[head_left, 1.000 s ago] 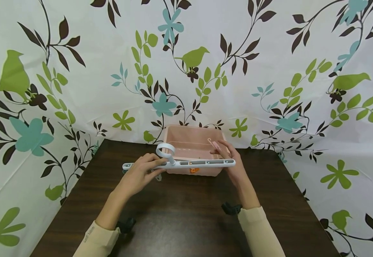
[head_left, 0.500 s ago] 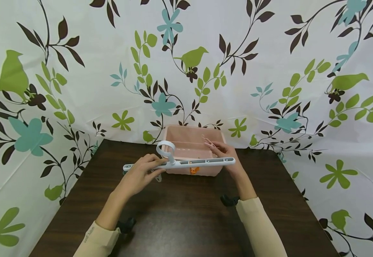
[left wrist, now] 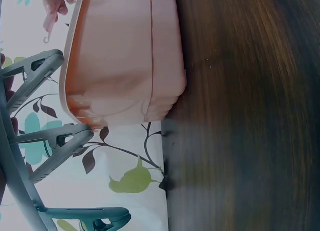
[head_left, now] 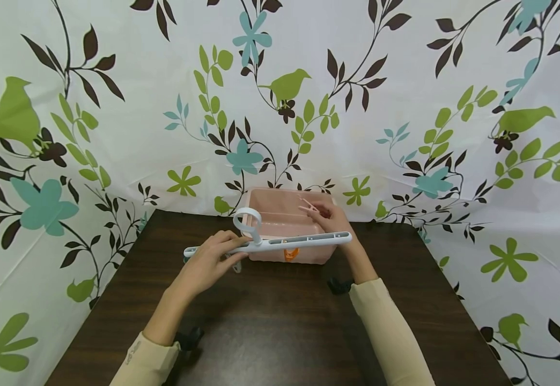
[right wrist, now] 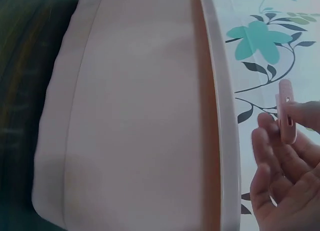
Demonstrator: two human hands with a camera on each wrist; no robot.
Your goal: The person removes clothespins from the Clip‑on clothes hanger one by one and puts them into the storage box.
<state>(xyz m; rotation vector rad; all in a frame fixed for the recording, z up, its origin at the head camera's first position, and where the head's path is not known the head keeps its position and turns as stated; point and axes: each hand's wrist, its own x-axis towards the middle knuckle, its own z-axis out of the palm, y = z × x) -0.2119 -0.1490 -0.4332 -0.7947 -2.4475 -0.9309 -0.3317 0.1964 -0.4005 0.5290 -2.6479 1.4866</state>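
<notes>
My left hand (head_left: 207, 262) grips a pale blue-white hanger bar (head_left: 309, 240) left of its round hook (head_left: 248, 222). Grey clips (left wrist: 62, 146) and a teal clip (left wrist: 85, 213) hang from the bar in the left wrist view. An orange clip (head_left: 290, 254) shows below the bar in the head view. Above the box, my right hand (head_left: 335, 220) pinches a pink clothespin (right wrist: 286, 111) between thumb and fingers. A small hook at the clothespin's end (left wrist: 47, 39) shows in the left wrist view. Part of the right hand is behind the bar's right end.
A pink plastic box (head_left: 316, 256) stands at the back of the dark wooden table (head_left: 270, 321), just beyond the bar. A patterned cloth (head_left: 154, 134) with leaves and birds hangs behind and at both sides.
My right hand has moved left and slightly up over the box with the pink clothespin. The bar's right end has tipped up a little; my left hand stays in place.
</notes>
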